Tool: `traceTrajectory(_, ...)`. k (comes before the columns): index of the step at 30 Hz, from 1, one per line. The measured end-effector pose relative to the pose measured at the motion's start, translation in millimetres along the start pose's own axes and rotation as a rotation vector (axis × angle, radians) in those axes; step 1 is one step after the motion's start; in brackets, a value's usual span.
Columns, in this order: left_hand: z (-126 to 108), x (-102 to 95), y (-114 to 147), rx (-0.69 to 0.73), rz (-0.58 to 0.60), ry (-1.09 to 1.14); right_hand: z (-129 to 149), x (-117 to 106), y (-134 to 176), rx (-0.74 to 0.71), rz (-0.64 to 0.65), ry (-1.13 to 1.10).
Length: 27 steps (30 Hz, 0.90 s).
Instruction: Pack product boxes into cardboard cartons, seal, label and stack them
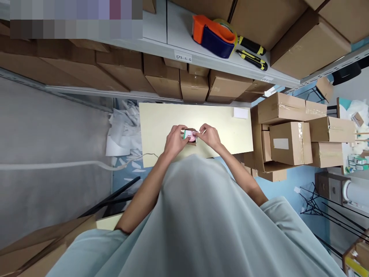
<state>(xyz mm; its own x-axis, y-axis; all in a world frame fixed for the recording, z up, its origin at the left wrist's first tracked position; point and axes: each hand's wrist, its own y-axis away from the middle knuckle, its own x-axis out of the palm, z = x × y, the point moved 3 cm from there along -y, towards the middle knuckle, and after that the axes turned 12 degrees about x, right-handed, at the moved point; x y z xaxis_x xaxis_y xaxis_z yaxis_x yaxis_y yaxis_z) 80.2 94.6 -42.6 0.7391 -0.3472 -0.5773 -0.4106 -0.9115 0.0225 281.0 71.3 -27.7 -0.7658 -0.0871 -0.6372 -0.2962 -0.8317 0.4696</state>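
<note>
A small open cardboard box (190, 144) is between my two hands, above the cream tabletop (155, 134). Inside it shows a pink item (191, 135) with a white and green part at its left; its kind is too small to make out. My left hand (174, 141) is closed around the box's left side, the thumb by the pink item. At the right side, my right hand (211, 137) has curled fingers, with thumb and forefinger at the box's edge. Both wrists reach in from the near side.
A white box (240, 112) lies at the table's back right. Stacked cartons (291, 142) stand to the right. Overhead, a shelf (178, 34) carries an orange and blue tape dispenser (215, 36) and utility knives (252, 57). Crumpled white wrapping (123, 130) lies left of the table.
</note>
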Motion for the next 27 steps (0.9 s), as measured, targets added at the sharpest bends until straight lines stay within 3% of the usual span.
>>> traceTrajectory(6, 2, -2.7, -11, -0.111, -0.040, -0.013, -12, 24, 11, 0.043, 0.006, 0.013)
traceTrajectory(11, -3, -5.2, -5, -0.152, -0.077, -0.046, -17, 20, 7, 0.123, -0.049, -0.100)
traceTrajectory(18, -19, 5.1, 2, -0.192, -0.166, -0.135, -11, 18, -4, 0.158, -0.048, -0.025)
traceTrajectory(23, -3, 2.0, 1, -0.348, -0.269, -0.017, -12, 21, -13, 0.091, -0.057, 0.008)
traceTrajectory(27, 17, 3.9, -1, -0.449, -0.265, 0.147, -23, 23, -18, 0.116, 0.011, -0.106)
